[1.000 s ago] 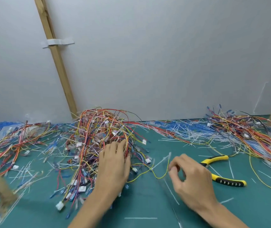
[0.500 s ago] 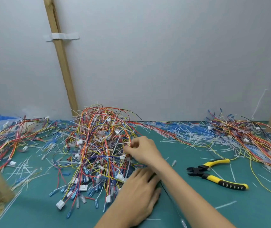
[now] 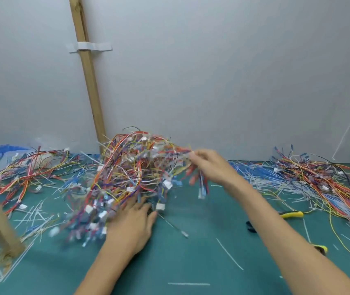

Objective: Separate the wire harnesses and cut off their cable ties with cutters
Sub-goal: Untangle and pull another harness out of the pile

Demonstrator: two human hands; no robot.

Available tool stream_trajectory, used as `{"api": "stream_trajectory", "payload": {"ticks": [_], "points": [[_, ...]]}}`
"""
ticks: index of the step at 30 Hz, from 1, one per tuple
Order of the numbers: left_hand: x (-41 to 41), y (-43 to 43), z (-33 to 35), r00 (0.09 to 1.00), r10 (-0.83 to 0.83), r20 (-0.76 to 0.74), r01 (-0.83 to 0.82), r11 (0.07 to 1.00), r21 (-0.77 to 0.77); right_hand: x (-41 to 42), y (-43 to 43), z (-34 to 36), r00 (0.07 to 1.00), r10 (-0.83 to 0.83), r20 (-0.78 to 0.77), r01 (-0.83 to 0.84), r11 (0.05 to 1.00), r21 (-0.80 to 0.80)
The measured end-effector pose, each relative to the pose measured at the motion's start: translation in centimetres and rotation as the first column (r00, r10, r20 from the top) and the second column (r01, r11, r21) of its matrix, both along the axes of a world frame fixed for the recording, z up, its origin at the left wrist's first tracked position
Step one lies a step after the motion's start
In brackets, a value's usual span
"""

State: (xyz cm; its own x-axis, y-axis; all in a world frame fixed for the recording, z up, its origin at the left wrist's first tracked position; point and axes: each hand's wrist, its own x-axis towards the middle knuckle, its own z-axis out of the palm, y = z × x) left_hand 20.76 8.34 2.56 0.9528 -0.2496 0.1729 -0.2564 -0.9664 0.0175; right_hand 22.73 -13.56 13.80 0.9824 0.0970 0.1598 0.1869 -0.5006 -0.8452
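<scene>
1. Your right hand (image 3: pixel 210 167) is raised above the green mat (image 3: pixel 191 262). Its fingers are curled tightly around a harness (image 3: pixel 201 186) drawn from the right side of the central tangle (image 3: pixel 135 173).
2. The gripped harness runs two ways. Part of it runs roughly level, leftward from your fist into the heap. The loose ends hang straight down below your hand, connectors pointing at the mat. Motion blur hides the finer detail.
3. Your left hand (image 3: pixel 135 222) lies flat on the mat at the tangle's near edge. Its fingers are straight and spread, with the tips touching the lowest wires, and it holds nothing.
4. The cutters (image 3: pixel 291 214) lie on the mat to your right, largely hidden behind your right forearm. The dark head points left and the yellow handles trail off to the right, so the long axis lies across the mat.
5. More wires are heaped in a left pile (image 3: pixel 27 167) and a right pile (image 3: pixel 329 184), with white cut ties (image 3: pixel 229 254) scattered over the mat. A wooden post (image 3: pixel 89 81) stands against the white wall behind the tangle.
</scene>
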Motion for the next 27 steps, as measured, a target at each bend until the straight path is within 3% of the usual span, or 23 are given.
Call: {"api": "stream_trajectory", "payload": {"ticks": [2,3,7,9,11,12,14,16,17,18,19,21,25,27], "points": [[0.4,1.1,0.2,0.997,0.07,-0.043,-0.07,0.998,0.002,-0.1,-0.5,-1.0,0.999,-0.025,-0.041,0.023,0.999,-0.049],[0.6,1.6,0.3,0.995,0.084,-0.059,-0.085,0.996,-0.005,0.3,-1.1,-0.6,0.996,-0.089,0.017,0.089,0.996,-0.03],[0.8,3.6,0.8,0.972,0.222,-0.084,-0.22,0.975,0.028,0.4,-3.0,1.4,0.891,-0.384,0.244,0.326,0.912,0.247],[0.7,4.2,0.7,0.969,0.238,-0.061,-0.227,0.963,0.147,-0.9,-3.4,0.1,0.899,-0.349,0.264,0.358,0.934,0.018],[0.5,4.2,0.9,0.97,0.223,-0.093,-0.203,0.961,0.189,-2.4,-3.9,-1.9,0.988,-0.146,0.055,0.157,0.93,-0.332],[0.4,4.1,1.1,0.97,0.21,-0.119,-0.184,0.962,0.199,-3.0,-4.4,-2.6,0.994,-0.106,-0.012,0.091,0.901,-0.424],[0.2,3.9,1.5,0.973,0.177,-0.151,-0.135,0.958,0.252,-3.4,-5.3,-2.9,0.967,-0.216,0.132,0.248,0.915,-0.318],[-0.3,3.5,1.5,0.977,0.138,-0.165,-0.079,0.945,0.318,-3.9,-5.3,-3.0,0.823,-0.402,0.401,0.461,0.885,-0.061],[-0.6,3.0,1.6,0.977,0.119,-0.177,-0.052,0.938,0.343,-4.2,-4.8,-3.2,0.808,-0.403,0.43,0.457,0.889,-0.025],[-1.0,2.6,1.7,0.977,0.107,-0.186,-0.03,0.928,0.372,-4.5,-4.2,-3.6,0.869,-0.318,0.379,0.368,0.927,-0.068],[-1.6,2.0,2.0,0.976,0.098,-0.196,-0.011,0.915,0.403,-4.8,-3.5,-4.3,0.95,-0.169,0.264,0.209,0.969,-0.131],[-2.8,1.1,2.8,0.97,0.072,-0.23,0.039,0.896,0.442,-5.5,-3.2,-5.9,0.997,0.055,0.045,-0.047,0.985,-0.165],[-5.3,1.3,7.0,0.933,0.092,-0.348,0.042,0.932,0.359,-6.0,-5.1,-8.1,0.997,-0.028,0.077,0.033,0.997,-0.067],[-7.0,1.2,9.5,0.953,0.086,-0.292,0.001,0.958,0.285,-6.2,-5.6,-9.5,0.998,-0.039,0.043,0.04,0.999,-0.036]]}}
